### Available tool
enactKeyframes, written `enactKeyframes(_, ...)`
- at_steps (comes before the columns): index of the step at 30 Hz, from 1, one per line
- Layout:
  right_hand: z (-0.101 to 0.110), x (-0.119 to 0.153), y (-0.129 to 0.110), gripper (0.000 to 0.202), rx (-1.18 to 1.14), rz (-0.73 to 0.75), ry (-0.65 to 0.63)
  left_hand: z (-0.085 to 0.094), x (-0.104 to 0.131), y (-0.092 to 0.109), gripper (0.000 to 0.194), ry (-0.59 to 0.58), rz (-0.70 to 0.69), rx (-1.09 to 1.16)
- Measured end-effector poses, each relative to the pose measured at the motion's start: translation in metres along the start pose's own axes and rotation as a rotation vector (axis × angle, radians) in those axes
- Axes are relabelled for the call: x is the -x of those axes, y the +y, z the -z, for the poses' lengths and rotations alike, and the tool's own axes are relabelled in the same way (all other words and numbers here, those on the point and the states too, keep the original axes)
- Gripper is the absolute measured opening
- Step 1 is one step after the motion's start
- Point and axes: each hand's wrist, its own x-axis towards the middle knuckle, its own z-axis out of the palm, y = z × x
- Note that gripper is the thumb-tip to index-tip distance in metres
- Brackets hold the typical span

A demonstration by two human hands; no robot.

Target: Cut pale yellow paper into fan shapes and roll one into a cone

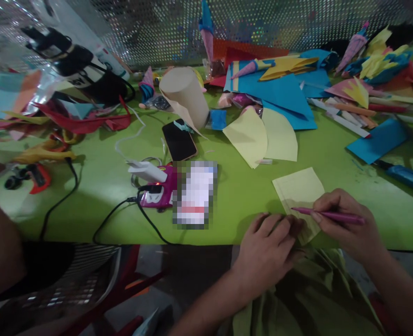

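Observation:
A pale yellow piece of paper (299,184) lies near the table's front edge, with faint lines along its left side. My right hand (346,224) is closed around a purple pen (344,217), whose tip points left and meets the paper or hovers just over it. At the paper's lower left, my left hand (267,245) has its fingers curled over the edge and holds the sheet; its fingertips are partly hidden. Beyond the sheet are two pale yellow fan-shaped paper pieces (279,133) and a small white piece (265,161).
A lit phone (196,196) lies left of my hands, beside a purple power strip (166,186) with cables. Behind are a dark phone (179,140), a tape roll (189,95), blue paper (286,98) and a black bottle (84,70). Another person's arm (0,238) is at left.

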Motion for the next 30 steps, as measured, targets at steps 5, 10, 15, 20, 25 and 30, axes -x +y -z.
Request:
enactKeyframes(5,0.009,0.004,0.006,0.011,0.08,-0.013,0.08,0.002,-0.001,0.001,0.049,-0.023,0.014,-0.002)
enactKeyframes(10,0.019,0.008,0.012,0.015,0.133,-0.057,0.179,0.004,-0.003,0.002,0.048,-0.021,0.028,-0.01)
enactKeyframes(15,0.027,0.007,0.012,0.015,0.165,-0.07,0.271,0.002,-0.003,0.002,0.048,-0.005,0.03,-0.018)
enactKeyframes(20,0.029,0.008,0.016,0.016,0.108,-0.072,0.329,0.002,-0.003,0.001,0.046,0.015,0.022,-0.009)
enactKeyframes(25,0.027,0.01,0.017,0.016,0.129,-0.039,0.382,0.003,-0.003,0.002,0.045,0.019,0.016,-0.008)
enactKeyframes(30,0.027,0.01,0.017,0.016,0.115,-0.04,0.405,0.002,-0.003,0.003,0.038,0.034,0.012,-0.009)
